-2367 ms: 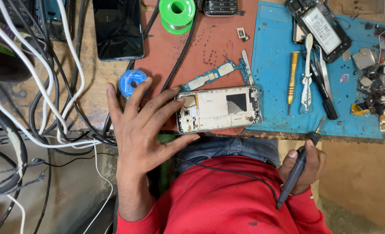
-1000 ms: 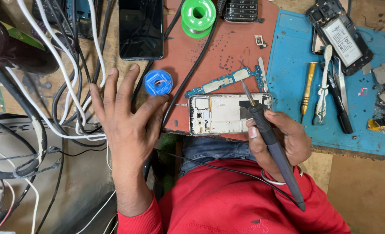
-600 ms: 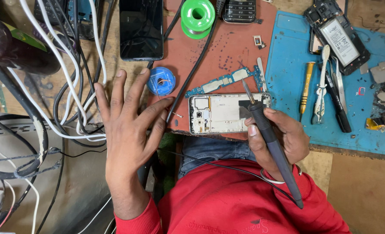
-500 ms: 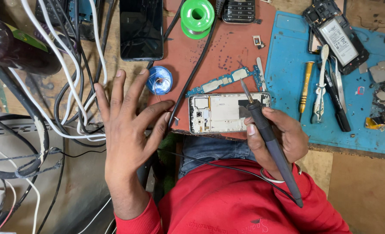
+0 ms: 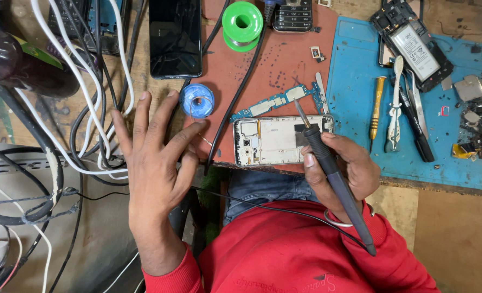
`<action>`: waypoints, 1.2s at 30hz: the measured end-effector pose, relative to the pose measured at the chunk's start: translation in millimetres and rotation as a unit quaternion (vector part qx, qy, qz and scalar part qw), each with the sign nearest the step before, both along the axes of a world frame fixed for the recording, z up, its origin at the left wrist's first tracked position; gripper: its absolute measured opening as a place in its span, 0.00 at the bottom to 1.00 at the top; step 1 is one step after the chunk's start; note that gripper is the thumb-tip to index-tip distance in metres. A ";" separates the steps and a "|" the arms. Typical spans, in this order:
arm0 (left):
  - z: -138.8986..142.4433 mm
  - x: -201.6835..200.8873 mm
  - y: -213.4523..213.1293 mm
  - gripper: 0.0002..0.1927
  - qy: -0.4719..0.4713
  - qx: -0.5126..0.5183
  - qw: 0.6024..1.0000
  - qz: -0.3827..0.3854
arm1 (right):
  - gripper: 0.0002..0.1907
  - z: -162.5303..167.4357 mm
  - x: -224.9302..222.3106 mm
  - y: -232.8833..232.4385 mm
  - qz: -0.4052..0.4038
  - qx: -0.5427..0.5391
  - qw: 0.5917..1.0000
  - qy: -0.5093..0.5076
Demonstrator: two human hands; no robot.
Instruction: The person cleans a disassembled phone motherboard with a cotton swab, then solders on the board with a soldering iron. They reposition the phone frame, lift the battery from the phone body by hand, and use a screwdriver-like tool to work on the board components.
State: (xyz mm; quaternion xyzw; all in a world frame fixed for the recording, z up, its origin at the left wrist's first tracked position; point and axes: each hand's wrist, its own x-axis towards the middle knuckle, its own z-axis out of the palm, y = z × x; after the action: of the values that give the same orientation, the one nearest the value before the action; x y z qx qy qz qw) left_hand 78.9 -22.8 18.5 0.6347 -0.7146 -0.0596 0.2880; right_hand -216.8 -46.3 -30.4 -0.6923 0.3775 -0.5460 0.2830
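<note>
My right hand [image 5: 345,172] grips a dark soldering iron [image 5: 332,171], its metal tip pointing up at a blue circuit board [image 5: 278,103]. Just below that board lies an opened phone frame [image 5: 276,141] on the red mat [image 5: 284,59], with my right thumb against its right end. My left hand [image 5: 157,165] is spread flat with fingers apart, holding nothing. Its fingertips reach toward a blue solder spool [image 5: 197,101] and its index finger lies near a thin wire by the mat's left edge.
A black phone [image 5: 175,37] and a green spool [image 5: 242,21] lie at the top. The blue mat [image 5: 360,81] carries a yellow screwdriver [image 5: 376,106], tweezers [image 5: 396,103], another opened phone [image 5: 412,46] and small parts. White and black cables [image 5: 84,103] tangle at the left.
My right hand has come up from my lap with the soldering iron to the phone frame. My left hand has slid off the frame to the left, staying spread.
</note>
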 end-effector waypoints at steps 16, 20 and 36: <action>-6.9 -2.7 -0.9 0.17 -0.002 -0.033 0.999 0.009 | 0.20 1.4 1.3 -1.7 0.013 -0.006 1.000 -0.005; -11.0 -2.5 -0.9 0.19 -0.004 -0.064 0.998 0.020 | 0.20 0.7 1.3 -2.4 0.011 -0.011 1.000 -0.004; -1.5 -12.1 5.3 0.05 0.141 -0.107 0.983 -0.038 | 0.18 52.5 34.1 -10.9 0.107 -0.062 0.988 0.092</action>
State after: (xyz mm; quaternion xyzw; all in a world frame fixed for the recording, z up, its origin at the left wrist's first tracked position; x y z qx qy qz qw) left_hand 66.8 -17.5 17.0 0.5575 -0.6931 -0.0822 0.4495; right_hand -182.7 -57.2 22.1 -0.7922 0.2911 -0.4689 0.2606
